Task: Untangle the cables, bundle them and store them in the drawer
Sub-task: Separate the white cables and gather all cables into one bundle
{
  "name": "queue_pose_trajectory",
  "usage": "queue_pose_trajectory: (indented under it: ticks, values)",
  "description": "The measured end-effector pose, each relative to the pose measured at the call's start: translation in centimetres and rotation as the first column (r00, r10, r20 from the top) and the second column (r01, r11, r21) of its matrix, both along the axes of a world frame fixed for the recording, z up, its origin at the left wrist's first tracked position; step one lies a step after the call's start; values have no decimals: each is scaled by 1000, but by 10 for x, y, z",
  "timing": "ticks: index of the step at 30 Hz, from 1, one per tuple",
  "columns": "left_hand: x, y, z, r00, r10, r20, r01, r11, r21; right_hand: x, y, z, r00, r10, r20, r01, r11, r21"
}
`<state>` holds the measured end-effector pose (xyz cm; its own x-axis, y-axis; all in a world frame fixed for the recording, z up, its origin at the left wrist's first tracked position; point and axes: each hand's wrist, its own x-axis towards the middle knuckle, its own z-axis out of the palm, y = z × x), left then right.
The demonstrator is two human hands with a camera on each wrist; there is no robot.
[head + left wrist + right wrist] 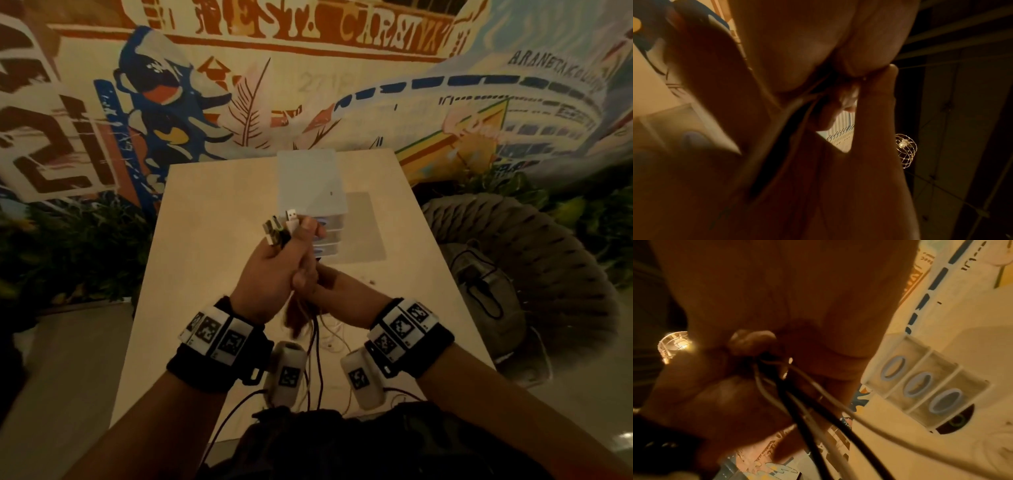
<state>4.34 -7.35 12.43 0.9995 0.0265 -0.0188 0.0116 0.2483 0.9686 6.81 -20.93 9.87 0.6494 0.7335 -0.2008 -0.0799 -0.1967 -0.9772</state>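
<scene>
Several cables, black and white, are gathered into one bundle above the light table (205, 274). Their USB plugs (281, 226) stick up out of my left hand (270, 270), which grips the bundle just below them. My right hand (322, 287) is curled round the same cables directly under the left hand and touches it. The loose cable lengths (317, 359) hang down toward my body. In the right wrist view black and white strands (807, 410) come out of the fist. A dark strand (777, 154) runs between the palms. The white drawer unit (310, 178) stands behind the hands, its three drawers (920, 386) closed.
A grey mat (366, 233) lies under the drawer unit. A white cable end (332, 342) rests on the table near my wrists. A big woven round seat with a dark bag (486, 284) sits to the right. A painted wall and plants stand behind the table.
</scene>
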Motion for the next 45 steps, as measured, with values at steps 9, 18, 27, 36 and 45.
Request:
queue_pose_trajectory:
  ticks: [9, 18, 27, 36, 45]
  values:
    - [3, 2, -12, 993, -87, 84, 69, 979, 189, -5, -18, -10, 986, -130, 105, 140, 986, -93]
    - [12, 6, -14, 999, -41, 31, 36, 989, 146, -11, -19, -41, 992, -117, 41, 120, 989, -88]
    - [18, 24, -6, 996, 66, -64, -76, 981, -179, -39, -97, -126, 990, -63, -129, -2, 894, -449]
    - [7, 9, -14, 998, -37, -53, 31, 992, -122, -63, -134, -152, 966, -159, -204, 73, 923, -377]
    - [4, 10, -6, 990, -17, -138, -12, 980, -201, -81, -143, -147, 937, -310, -162, 240, 907, -345]
